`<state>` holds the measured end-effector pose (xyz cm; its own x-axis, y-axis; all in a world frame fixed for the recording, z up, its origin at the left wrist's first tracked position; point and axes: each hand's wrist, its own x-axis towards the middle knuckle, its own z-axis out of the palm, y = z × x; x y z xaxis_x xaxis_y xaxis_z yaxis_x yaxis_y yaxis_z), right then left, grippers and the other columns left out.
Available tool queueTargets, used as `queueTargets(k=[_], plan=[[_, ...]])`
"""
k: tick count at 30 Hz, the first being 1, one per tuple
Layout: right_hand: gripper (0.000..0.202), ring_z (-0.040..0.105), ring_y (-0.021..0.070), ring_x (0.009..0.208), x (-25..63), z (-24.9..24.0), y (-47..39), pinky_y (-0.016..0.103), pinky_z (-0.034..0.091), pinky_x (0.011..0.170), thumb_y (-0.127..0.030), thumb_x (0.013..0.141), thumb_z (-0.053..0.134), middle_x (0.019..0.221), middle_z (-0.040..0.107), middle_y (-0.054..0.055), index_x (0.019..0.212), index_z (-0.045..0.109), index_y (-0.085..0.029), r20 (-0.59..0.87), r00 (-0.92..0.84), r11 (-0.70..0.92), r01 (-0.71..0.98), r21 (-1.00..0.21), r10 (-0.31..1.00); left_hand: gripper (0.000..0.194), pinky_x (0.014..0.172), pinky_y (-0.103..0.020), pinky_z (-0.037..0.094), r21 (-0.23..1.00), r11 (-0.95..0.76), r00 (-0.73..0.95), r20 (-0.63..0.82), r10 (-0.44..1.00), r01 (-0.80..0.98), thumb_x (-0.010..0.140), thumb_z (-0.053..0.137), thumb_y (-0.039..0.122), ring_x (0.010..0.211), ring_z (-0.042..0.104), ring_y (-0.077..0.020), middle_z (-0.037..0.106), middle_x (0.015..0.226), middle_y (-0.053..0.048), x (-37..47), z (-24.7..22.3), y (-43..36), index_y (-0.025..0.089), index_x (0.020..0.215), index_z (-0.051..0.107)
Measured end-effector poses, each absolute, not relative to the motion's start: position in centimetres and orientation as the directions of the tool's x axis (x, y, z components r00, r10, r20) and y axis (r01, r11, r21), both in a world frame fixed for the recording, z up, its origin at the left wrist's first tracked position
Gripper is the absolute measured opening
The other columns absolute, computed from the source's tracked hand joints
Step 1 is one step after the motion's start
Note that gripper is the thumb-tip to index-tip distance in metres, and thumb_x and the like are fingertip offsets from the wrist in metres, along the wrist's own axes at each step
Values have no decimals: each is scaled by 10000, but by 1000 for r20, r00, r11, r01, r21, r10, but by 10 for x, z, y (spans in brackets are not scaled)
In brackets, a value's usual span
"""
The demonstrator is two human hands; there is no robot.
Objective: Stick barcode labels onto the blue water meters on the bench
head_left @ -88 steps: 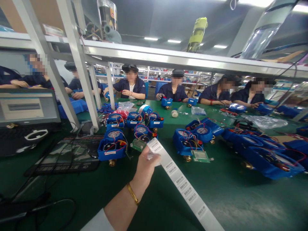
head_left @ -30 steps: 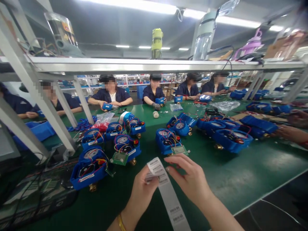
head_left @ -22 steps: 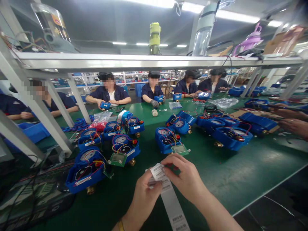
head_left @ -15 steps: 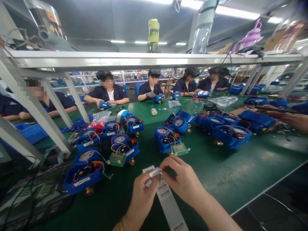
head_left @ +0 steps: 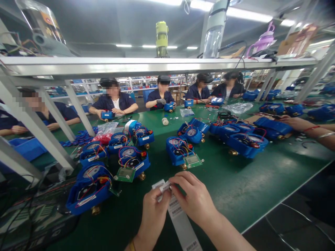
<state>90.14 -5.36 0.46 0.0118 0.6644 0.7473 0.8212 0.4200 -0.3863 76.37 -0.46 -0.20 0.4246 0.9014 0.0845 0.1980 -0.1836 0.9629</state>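
A long white strip of barcode labels (head_left: 182,223) hangs down from between my hands at the bottom centre. My left hand (head_left: 154,211) pinches its upper end between thumb and fingers. My right hand (head_left: 192,195) is closed at the same end, its fingertips on a small white label (head_left: 165,187). Just beyond my hands stands a blue meter housing (head_left: 175,153) with coloured wires and a green circuit board (head_left: 193,160). To the left is another blue housing (head_left: 142,164) with a green board (head_left: 125,174) in front of it.
More blue housings (head_left: 248,148) stand to the right and left on the green table (head_left: 214,188). A metal shelf (head_left: 131,66) with bottles crosses above. Several people sit opposite. Another person's hand (head_left: 293,122) reaches in at the right. A slanted post (head_left: 39,125) rises at left.
The view has shifted slightly to the right. My right fingers have moved further over the small label. The other person's arm at the right edge reaches further in, touching a blue housing.
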Motion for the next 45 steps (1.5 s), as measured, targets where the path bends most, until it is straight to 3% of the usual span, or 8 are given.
queueTargets(k=[8,17,26,34,38,41,45], plan=[[144,547,202,829,895,-3,-53,344,494,724,-145,967,439,915,554,64,956,578,-179,785,25,400,850,-343,619,286,647,-282,456,965,-161,410,63,910,208,771,545,398,719,599,-226,657,695,-34,765,-2,-2,170,747,715],[149,553,195,815,893,-9,-47,322,512,706,-156,936,428,928,544,68,936,575,-180,750,123,362,817,-449,650,285,646,-284,468,967,-140,426,37,904,213,752,568,365,720,608,-222,684,736,-35,764,-9,2,154,857,728],[148,580,193,812,897,-8,-48,305,527,700,-164,908,447,929,562,68,940,589,-191,717,130,347,807,-478,685,281,649,-293,456,968,-139,417,42,908,207,737,547,352,719,597,-225,664,722,-44,765,-8,0,145,818,720],[172,570,214,809,894,-8,-50,352,527,702,-153,961,424,918,578,83,1011,589,-167,812,30,349,893,-284,583,306,636,-303,467,974,-107,394,21,919,198,707,548,383,712,609,-237,671,712,-61,767,-4,-1,136,788,709],[168,558,204,760,889,-8,-49,352,519,686,-114,958,422,876,579,83,966,584,-155,828,-1,373,893,-252,561,321,643,-304,477,977,-89,388,8,921,191,704,554,407,734,624,-245,694,740,-71,768,-5,-1,137,784,708],[174,571,190,757,885,-9,-47,315,517,668,-113,934,423,840,582,66,864,569,-175,803,66,409,834,-370,592,310,637,-310,472,976,-85,376,4,927,198,691,559,406,717,625,-249,696,722,-76,768,-8,2,137,747,704],[91,612,166,794,889,-14,-44,243,536,654,-170,874,454,883,617,58,822,526,-187,640,211,435,576,-692,739,326,683,-336,490,977,-60,356,-17,934,206,672,565,400,768,651,-272,717,790,-84,766,-12,7,144,810,714]])
